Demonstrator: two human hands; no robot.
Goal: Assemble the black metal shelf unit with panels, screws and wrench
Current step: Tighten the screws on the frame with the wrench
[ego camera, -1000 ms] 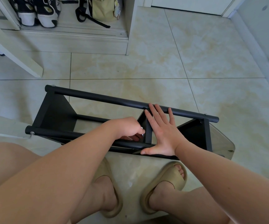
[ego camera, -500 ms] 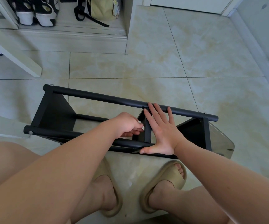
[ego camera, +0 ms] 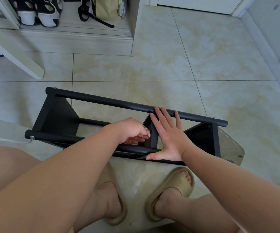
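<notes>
At the centre of the frame, I saw the right hand [ego camera: 168,140] spread flat with straight fingers, laid just right of the middle panel [ego camera: 154,138]. Its fingertips [ego camera: 157,111] touched the far tube [ego camera: 102,101] and its thumb lay along the near tube [ego camera: 60,137]; it gripped nothing. The left hand [ego camera: 130,130] sat just left of that same panel, between the two tubes, its fingers curled under with the tips close to the panel's face. I could not tell whether they pinched anything. The panel stood edge-on between the two hands, reaching from one tube to the other.

Around them the black shelf unit [ego camera: 215,137] lay on its side on the tiled floor [ego camera: 152,64], running from middle left to middle right of the frame, with a left end panel [ego camera: 58,116] and a right end panel [ego camera: 201,138]. A screw head [ego camera: 32,137] showed at the near tube's left end. At the bottom centre, two feet in beige sandals [ego camera: 173,190] stood just beside the unit. In the upper left, black-and-white shoes [ego camera: 38,10] and a green bag [ego camera: 109,7] sat in an open cabinet.
</notes>
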